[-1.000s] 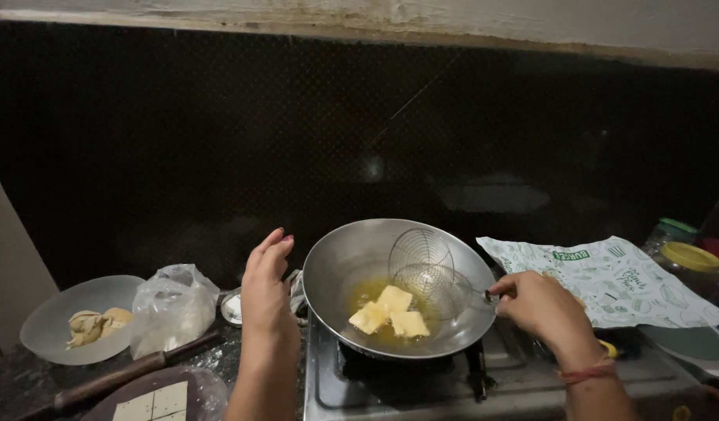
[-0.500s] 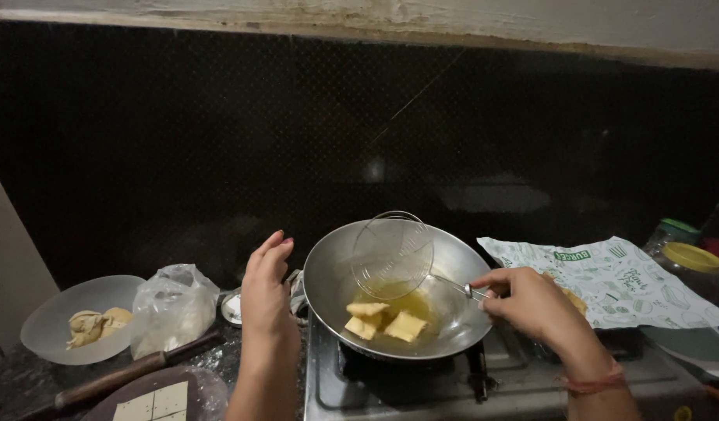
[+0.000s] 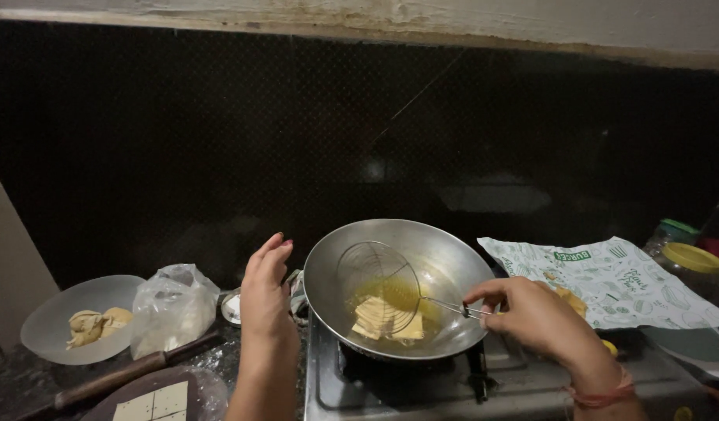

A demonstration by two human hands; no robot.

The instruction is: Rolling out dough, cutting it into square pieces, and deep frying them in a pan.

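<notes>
Right hand (image 3: pixel 540 316): fingers pinched on the thin handle of the skimmer (image 3: pixel 377 288), at the wok's right rim
Skimmer: round wire mesh, tilted inside the wok, its lower edge over the squares
Wok (image 3: pixel 398 284): steel, on the stove (image 3: pixel 422 386), shallow yellow oil at the bottom
Squares (image 3: pixel 386 320): pale dough pieces lying in the oil, partly behind the mesh
Left hand (image 3: pixel 266 288): raised just left of the wok, fingers straight and close together, holding nothing
Bag (image 3: pixel 172 308): clear plastic, left of the left hand
Bowl (image 3: pixel 75 320): far left, with dough scraps
Rolling pin (image 3: pixel 125 374): lies in front of bag
Paper (image 3: pixel 609 277): printed sheet right of the wok, beyond the right hand
</notes>
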